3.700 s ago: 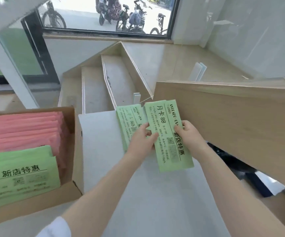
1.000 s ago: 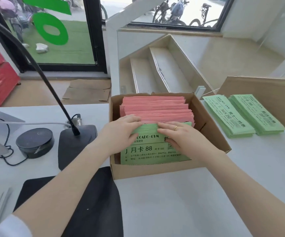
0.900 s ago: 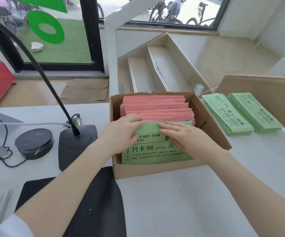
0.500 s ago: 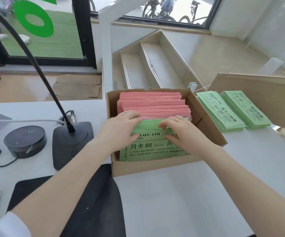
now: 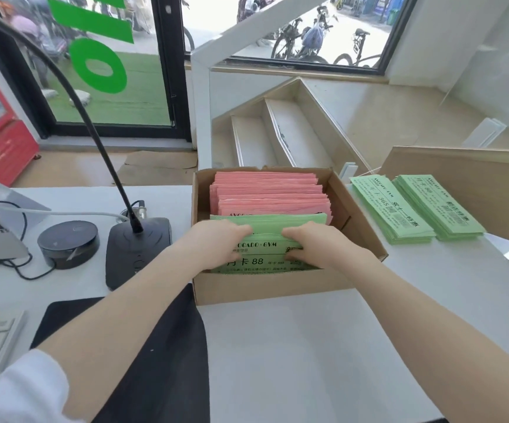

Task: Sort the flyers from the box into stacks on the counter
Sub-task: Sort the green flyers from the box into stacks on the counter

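The white counter [image 5: 308, 346] carries everything, and the cardboard box [image 5: 277, 285] in its middle serves as the landmark. Inside the box, pink flyers [image 5: 268, 190] fill the far part on edge, with green flyers [image 5: 265, 222] packed at the near end, so the colours arrive already grouped. Right of the box, two green stacks [image 5: 415, 209] lie side by side on the counter, apparently one per printed offer. Left of the box stand a gooseneck microphone base [image 5: 139, 251] and a round black puck [image 5: 68, 241], clear of the sorting area. Both hands reach into the box's near end: the left hand [image 5: 216, 242] and right hand [image 5: 314, 244] curl their fingers over the green flyers, gripping a bundle, likely to lift it out.
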The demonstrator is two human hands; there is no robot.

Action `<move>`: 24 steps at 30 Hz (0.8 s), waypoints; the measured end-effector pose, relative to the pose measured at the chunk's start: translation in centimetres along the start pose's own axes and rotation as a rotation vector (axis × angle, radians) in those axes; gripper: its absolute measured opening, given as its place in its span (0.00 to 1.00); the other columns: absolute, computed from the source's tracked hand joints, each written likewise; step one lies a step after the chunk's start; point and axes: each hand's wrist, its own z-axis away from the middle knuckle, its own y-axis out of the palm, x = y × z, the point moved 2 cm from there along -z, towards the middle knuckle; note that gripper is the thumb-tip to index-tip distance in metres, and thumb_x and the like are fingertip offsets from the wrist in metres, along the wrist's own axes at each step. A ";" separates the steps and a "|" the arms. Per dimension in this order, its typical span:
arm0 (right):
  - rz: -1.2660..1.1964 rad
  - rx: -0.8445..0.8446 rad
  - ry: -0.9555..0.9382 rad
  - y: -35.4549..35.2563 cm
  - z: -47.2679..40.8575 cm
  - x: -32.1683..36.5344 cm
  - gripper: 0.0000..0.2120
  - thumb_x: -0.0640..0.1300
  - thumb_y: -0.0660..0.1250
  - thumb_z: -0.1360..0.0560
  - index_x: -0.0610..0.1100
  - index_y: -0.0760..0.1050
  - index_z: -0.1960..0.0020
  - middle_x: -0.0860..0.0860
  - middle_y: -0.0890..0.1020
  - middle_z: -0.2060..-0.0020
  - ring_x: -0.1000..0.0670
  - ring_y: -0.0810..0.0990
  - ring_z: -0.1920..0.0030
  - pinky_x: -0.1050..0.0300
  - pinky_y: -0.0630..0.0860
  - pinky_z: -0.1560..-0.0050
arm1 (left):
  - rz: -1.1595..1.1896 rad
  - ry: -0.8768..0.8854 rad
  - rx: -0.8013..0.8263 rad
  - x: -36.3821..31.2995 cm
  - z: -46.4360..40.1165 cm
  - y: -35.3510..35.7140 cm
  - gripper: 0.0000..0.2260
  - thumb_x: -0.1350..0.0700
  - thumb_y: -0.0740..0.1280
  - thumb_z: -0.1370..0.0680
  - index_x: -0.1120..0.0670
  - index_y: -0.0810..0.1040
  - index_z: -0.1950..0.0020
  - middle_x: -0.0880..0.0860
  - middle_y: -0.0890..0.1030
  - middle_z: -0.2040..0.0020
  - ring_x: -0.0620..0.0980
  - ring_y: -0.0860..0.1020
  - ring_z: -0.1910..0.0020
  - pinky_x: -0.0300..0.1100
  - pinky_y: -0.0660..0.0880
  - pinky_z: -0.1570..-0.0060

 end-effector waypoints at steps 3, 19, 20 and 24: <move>0.116 -0.185 -0.038 -0.9 0.9 -0.3 0.07 0.50 0.61 0.22 0.46 0.68 0.51 0.50 0.77 0.59 0.44 0.76 0.53 0.56 0.65 0.64 | 0.041 -0.081 -0.101 -0.8 0.5 -0.9 0.12 0.50 0.61 0.22 0.52 0.67 0.41 0.53 0.78 0.49 0.55 0.77 0.52 0.45 0.72 0.61; 0.094 -0.060 -0.019 -2.0 16.7 -4.4 0.11 0.51 0.62 0.24 0.48 0.70 0.45 0.51 0.73 0.59 0.45 0.74 0.53 0.56 0.65 0.62 | 0.282 0.028 -0.440 -15.2 7.9 -1.8 0.12 0.49 0.62 0.22 0.50 0.73 0.40 0.48 0.80 0.47 0.54 0.79 0.53 0.43 0.74 0.61; 0.059 0.000 -0.009 0.0 17.0 -4.6 0.11 0.51 0.63 0.24 0.47 0.69 0.45 0.50 0.74 0.58 0.45 0.75 0.51 0.56 0.65 0.62 | 0.249 -0.021 -0.300 -16.1 7.8 -0.3 0.13 0.49 0.60 0.21 0.49 0.72 0.38 0.47 0.78 0.45 0.54 0.77 0.49 0.42 0.71 0.59; -0.064 -0.054 0.021 4.0 18.7 -6.3 0.12 0.53 0.66 0.27 0.47 0.72 0.49 0.51 0.75 0.60 0.47 0.73 0.55 0.56 0.66 0.62 | 0.471 -0.128 -0.254 -17.1 8.9 2.7 0.09 0.50 0.65 0.24 0.53 0.74 0.47 0.49 0.79 0.54 0.52 0.77 0.54 0.43 0.73 0.59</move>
